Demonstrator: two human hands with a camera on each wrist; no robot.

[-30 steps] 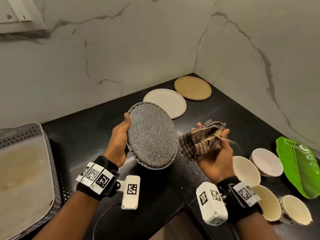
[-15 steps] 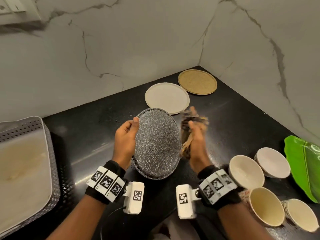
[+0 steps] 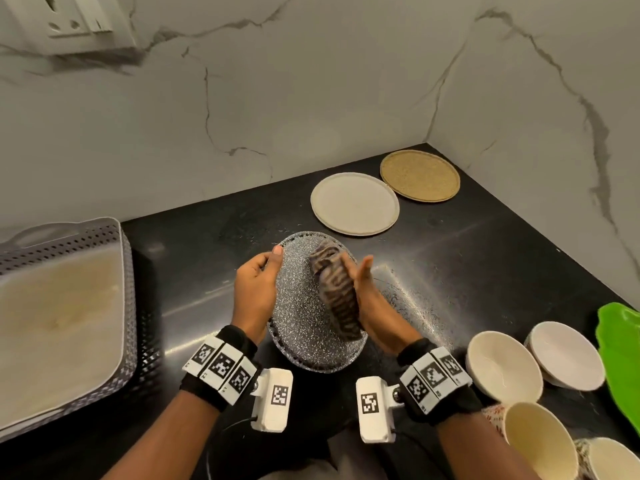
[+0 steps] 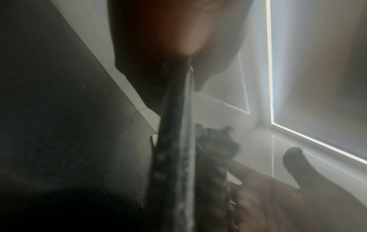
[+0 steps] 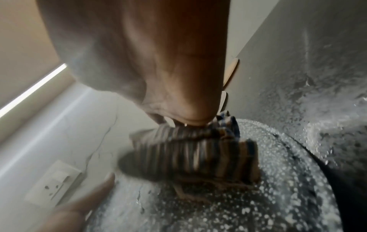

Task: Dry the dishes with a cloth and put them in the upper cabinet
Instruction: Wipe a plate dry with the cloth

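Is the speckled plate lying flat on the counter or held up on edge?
Held up, tilted on edge: the left hand grips the speckled plate by its rim while the right hand presses the cloth against its face.

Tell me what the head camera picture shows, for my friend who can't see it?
Two hands dry a speckled grey plate held tilted above a black counter: the left hand grips its edge and the right hand presses a striped cloth on its face. Nearby sit a cream plate, a tan plate, pale bowls and a grey basket.
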